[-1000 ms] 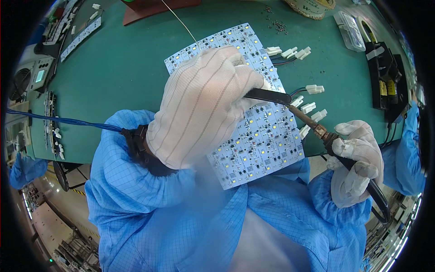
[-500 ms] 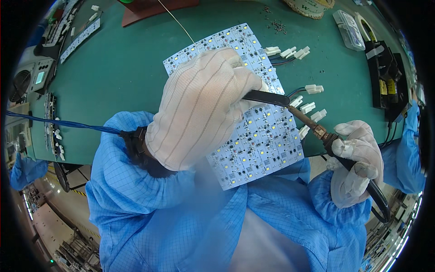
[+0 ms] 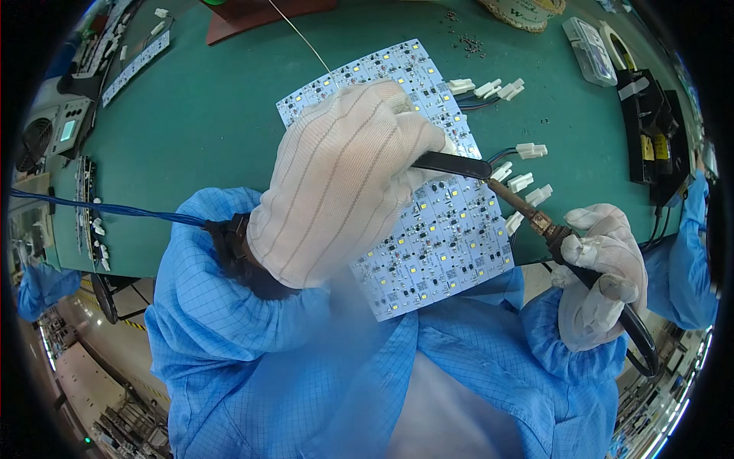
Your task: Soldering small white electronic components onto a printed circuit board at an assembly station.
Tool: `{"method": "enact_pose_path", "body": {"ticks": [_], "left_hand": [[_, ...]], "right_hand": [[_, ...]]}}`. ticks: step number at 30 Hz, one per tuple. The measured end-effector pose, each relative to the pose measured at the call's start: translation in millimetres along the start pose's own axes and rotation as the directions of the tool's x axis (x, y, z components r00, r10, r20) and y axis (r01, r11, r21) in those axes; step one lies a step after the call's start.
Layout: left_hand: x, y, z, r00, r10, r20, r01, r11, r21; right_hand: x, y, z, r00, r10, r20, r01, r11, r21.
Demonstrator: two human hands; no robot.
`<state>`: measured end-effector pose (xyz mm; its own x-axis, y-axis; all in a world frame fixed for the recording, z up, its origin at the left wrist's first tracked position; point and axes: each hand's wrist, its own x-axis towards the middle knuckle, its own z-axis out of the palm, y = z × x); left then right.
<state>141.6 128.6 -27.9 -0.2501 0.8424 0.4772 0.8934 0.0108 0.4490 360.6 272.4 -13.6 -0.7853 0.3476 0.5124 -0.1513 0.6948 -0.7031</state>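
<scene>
Pinching a black tool (image 3: 453, 164), the left hand (image 3: 344, 180) lies over the board (image 3: 440, 245), which rests on the green table (image 3: 191, 138) and juts past its near edge. The right hand (image 3: 604, 275) is wrapped around the iron (image 3: 526, 209), whose tip is just beside the tool's end at the board's right edge, near white connectors (image 3: 521, 182).

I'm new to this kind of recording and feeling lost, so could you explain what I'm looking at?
There's no robot: a person is working, seen from a fisheye camera on their head looking down, which bends straight edges. The gloved left hand holds a slim black tool, perhaps tweezers, over a white circuit board. The gloved right hand grips a soldering iron, its tip close to that tool's end. On the green table, white connectors lie right of the board, and a clear plastic box sits farther off.
</scene>
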Motion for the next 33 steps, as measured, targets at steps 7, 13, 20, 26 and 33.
{"method": "enact_pose_path", "body": {"ticks": [7,13,20,26,33], "left_hand": [[-0.1,0.0,0.9,1.000,0.002,0.023,-0.002,1.000,-0.004],[-1.7,0.9,2.1,1.000,0.002,-0.003,-0.002,1.000,-0.003],[0.4,-0.5,3.1,1.000,-0.002,0.007,0.002,1.000,-0.024],[-0.5,-0.4,2.8,1.000,-0.002,0.005,0.002,1.000,-0.020],[0.6,1.0,2.9,1.000,0.017,0.011,-0.017,1.000,-0.003]], "right_hand": [[1.6,-1.5,1.8,0.998,-0.013,-0.063,0.013,1.000,0.002],[-2.1,1.9,-2.1,0.999,-0.008,-0.037,0.008,1.000,0.006],[-3.7,21.8,-4.6,0.970,-0.143,-0.196,0.149,0.989,0.014],[15.2,37.2,-53.9,1.000,-0.001,0.024,0.002,1.000,-0.011],[69.4,67.7,-16.6,0.912,0.271,-0.306,-0.366,0.877,-0.312]]}}
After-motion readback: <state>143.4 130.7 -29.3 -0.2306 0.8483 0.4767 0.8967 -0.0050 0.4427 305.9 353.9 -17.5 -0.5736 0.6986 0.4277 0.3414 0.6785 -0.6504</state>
